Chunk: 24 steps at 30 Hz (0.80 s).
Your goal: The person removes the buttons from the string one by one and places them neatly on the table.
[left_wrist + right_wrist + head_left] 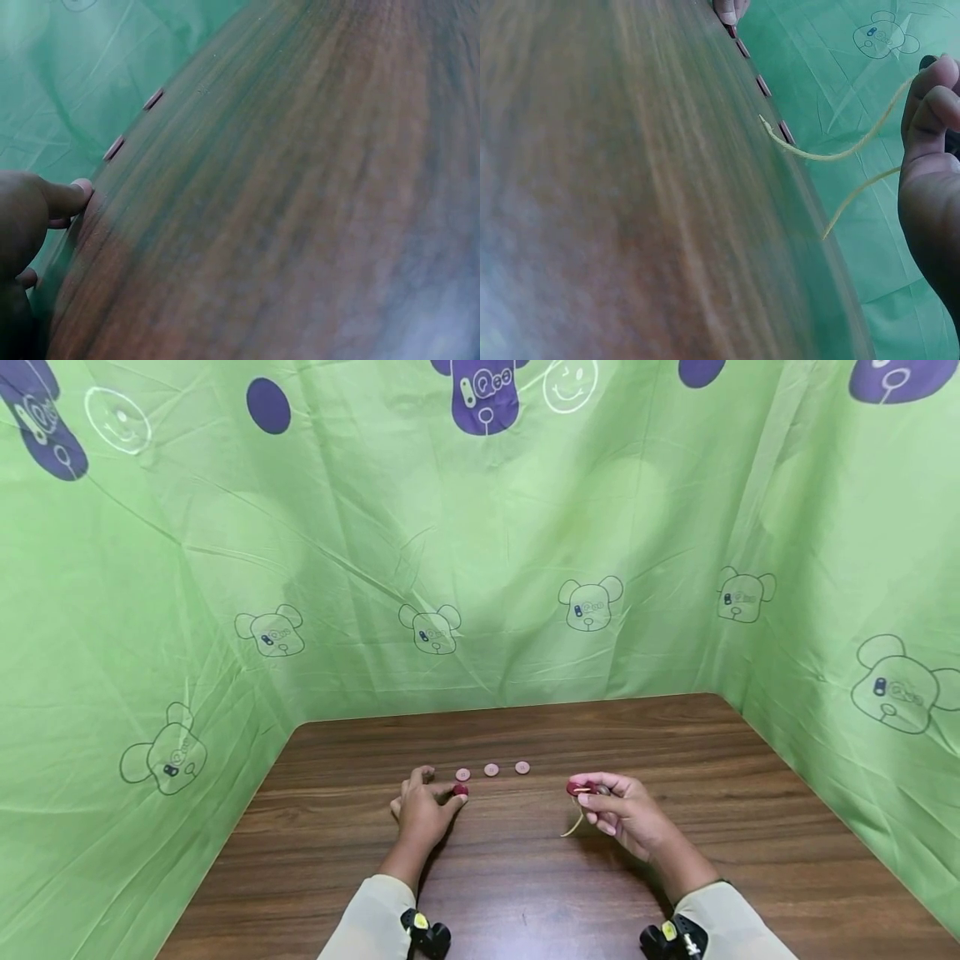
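My left hand (422,810) pinches a dark red button (461,789) at the table surface, thumb and forefinger at its edge. In the right wrist view that red button (732,31) shows under the left fingertips (727,9). My right hand (626,814) is raised over the table at the right. It grips another dark red button (575,788) with a small dark round piece (602,789) beside it, partly hidden by the fingers. A yellow cord (574,825) hangs from this hold; in the right wrist view two lengths of cord (840,156) stick out.
Three pale pink buttons (491,770) lie in a row just behind the left hand's red button. They rest on a brown wood-grain table (517,877). A green cloth (495,552) with bear prints encloses the table at the back and sides.
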Available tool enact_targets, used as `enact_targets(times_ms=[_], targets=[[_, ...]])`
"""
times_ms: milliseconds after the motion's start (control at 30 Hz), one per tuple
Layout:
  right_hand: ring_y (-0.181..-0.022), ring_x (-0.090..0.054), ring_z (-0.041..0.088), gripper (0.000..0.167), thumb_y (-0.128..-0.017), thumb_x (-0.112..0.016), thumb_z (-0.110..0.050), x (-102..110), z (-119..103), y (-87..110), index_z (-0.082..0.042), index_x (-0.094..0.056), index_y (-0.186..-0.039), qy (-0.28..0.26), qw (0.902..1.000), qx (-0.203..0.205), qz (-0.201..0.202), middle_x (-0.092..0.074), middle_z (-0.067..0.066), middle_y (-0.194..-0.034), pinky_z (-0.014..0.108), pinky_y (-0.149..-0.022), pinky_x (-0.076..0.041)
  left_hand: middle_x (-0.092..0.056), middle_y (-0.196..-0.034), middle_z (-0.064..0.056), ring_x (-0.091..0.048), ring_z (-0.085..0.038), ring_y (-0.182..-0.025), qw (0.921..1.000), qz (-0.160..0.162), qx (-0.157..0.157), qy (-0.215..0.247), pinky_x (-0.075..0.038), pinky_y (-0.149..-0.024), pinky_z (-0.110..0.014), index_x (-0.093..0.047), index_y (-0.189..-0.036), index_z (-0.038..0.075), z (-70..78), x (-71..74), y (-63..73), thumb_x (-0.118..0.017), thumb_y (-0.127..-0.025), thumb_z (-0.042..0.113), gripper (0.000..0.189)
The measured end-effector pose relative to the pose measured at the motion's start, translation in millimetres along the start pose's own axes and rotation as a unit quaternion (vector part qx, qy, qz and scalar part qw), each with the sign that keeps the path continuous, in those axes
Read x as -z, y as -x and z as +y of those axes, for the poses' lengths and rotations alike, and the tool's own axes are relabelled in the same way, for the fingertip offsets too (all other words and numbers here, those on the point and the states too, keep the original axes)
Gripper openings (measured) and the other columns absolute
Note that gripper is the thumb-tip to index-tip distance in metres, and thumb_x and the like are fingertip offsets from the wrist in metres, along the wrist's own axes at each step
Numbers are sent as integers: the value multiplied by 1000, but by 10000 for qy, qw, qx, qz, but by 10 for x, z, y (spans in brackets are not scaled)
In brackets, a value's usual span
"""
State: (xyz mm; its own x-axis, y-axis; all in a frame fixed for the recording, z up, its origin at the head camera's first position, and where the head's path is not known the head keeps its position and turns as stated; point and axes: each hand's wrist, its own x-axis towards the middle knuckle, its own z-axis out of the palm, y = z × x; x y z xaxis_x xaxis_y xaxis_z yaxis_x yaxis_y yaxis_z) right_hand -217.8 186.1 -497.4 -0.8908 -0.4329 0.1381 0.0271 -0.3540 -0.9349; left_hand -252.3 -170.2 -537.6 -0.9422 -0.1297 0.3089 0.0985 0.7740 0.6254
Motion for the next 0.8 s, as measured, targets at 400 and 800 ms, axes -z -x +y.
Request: enact_targets(times_ms=[400, 800], targets=[[-71, -67, 2, 35, -102, -64, 7, -5, 5, -3, -17, -80, -120, 15, 10000, -51, 20, -77, -8, -98, 11, -52, -42, -62, -149, -14, -53, -41, -134, 9999, -27, 53, 134, -29, -94, -63, -88, -109, 22, -13, -10, 2, -94, -87, 32, 25], [-71, -65, 1, 31, -103, -65, 5, -26, 2, 4, -18, -79, -120, 156, 9998, -64, 109, -77, -9, -102, 11, -52, -43, -63, -148, -11, -53, -40, -135, 9999, -68, 101, 59, -29, -95, -63, -88, -111, 23, 4, 3, -3, -94, -86, 35, 28]])
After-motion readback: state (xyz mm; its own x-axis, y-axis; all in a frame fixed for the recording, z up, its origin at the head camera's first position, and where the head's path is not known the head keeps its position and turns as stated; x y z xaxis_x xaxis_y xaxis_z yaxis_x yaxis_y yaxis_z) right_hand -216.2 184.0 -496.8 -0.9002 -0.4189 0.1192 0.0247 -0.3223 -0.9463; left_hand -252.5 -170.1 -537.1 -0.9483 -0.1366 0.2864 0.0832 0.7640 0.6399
